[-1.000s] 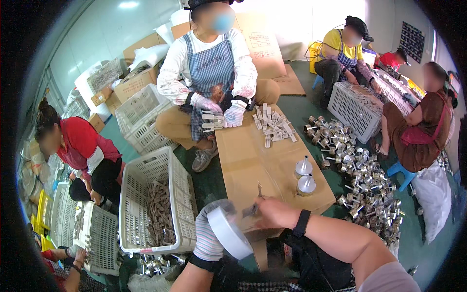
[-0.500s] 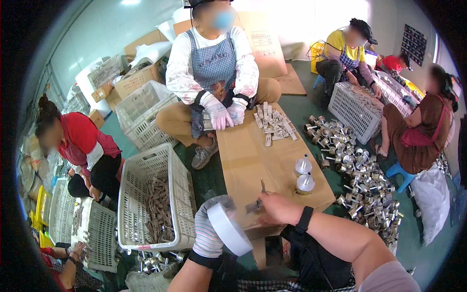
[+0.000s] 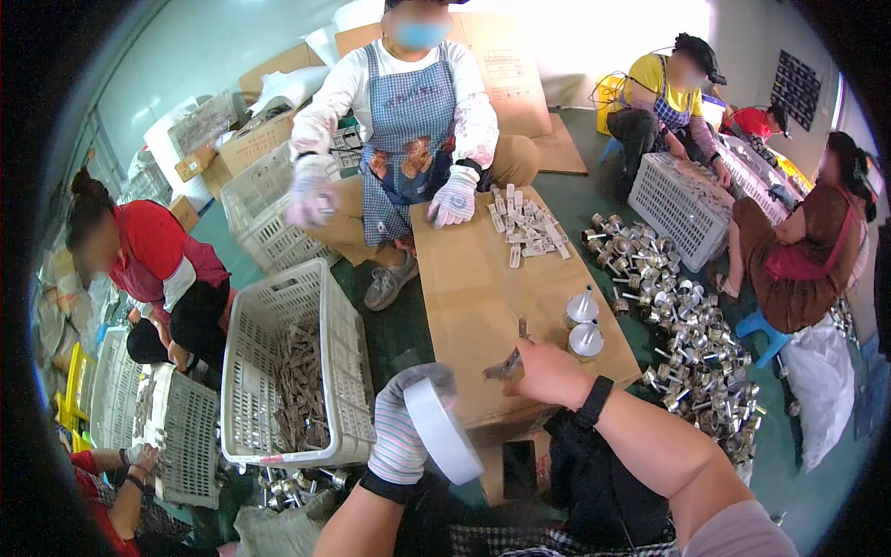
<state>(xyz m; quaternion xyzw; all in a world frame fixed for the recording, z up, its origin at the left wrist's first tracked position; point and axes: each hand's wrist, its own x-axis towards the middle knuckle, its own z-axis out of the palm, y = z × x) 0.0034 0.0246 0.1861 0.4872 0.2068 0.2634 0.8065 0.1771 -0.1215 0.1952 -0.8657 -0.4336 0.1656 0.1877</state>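
My left hand (image 3: 413,408), in a striped knit glove, is closed around a wide white ring that looks like a roll of tape (image 3: 444,434). My bare right hand (image 3: 549,373) is closed on small grey-brown metal strips (image 3: 504,368) above the near part of the cardboard-topped table (image 3: 464,297). Their exact shape is hard to make out. Right of that hand, two silver funnel-shaped metal parts (image 3: 586,340) stand on the cardboard, stems up. Farther back lies a pile of small pale metal pieces (image 3: 527,227).
A white crate (image 3: 243,390) of grey-brown strips stands left of the table. Many silver metal parts (image 3: 691,343) cover the floor at right. Across the table sits a co-worker (image 3: 408,139) in a checked apron; others work at both sides beside more crates (image 3: 682,209).
The co-worker opposite has moved one gloved hand left, off the table, leaving the other at its edge. My right hand has shifted slightly right with the strips; my left hand stays around the tape.
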